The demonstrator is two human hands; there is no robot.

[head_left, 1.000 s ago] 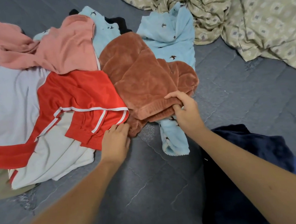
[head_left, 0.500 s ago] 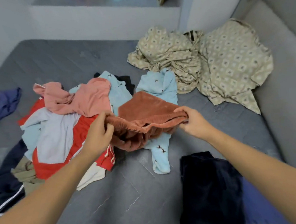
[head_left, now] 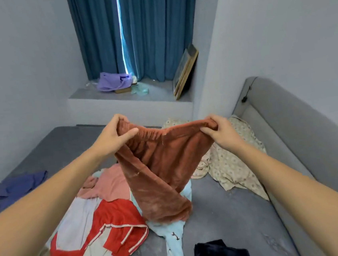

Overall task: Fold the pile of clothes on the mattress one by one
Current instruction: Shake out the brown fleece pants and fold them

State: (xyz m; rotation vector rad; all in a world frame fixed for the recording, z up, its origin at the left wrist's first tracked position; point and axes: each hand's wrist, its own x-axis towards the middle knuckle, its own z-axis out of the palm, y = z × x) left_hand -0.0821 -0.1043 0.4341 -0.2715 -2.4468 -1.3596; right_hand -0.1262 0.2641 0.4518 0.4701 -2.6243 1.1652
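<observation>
Head view. Left hand [head_left: 113, 134] and right hand [head_left: 219, 132] hold a rust-brown fleece garment [head_left: 160, 170] up in the air above the mattress [head_left: 225, 211], one at each end of its gathered waistband. Left fingers [head_left: 130, 132] are curled round the band at approx. 10 o'clock from frame centre; right fingers are curled and pinch the other end at approx. 2 o'clock. The band sags between the hands; the rest of the fabric hangs down w/ a twist, its lower end touching the pile of clothes [head_left: 103, 224].

The pile lies at 7–8 o'clock: red shorts w/ white trim [head_left: 120, 226], a pink top [head_left: 107, 186], a pale lilac piece, and a light-blue printed garment [head_left: 174, 244] at 6 o'clock below the brown one. A dark navy item [head_left: 219, 254] sits apart at 5 o'clock; a purple-blue cloth [head_left: 18, 189] at 9 o'clock; a beige patterned sheet [head_left: 234, 166], crumpled, at 3 o'clock beside the grey headboard [head_left: 302, 138]. Blue curtains [head_left: 153, 29] at 12 o'clock.
</observation>
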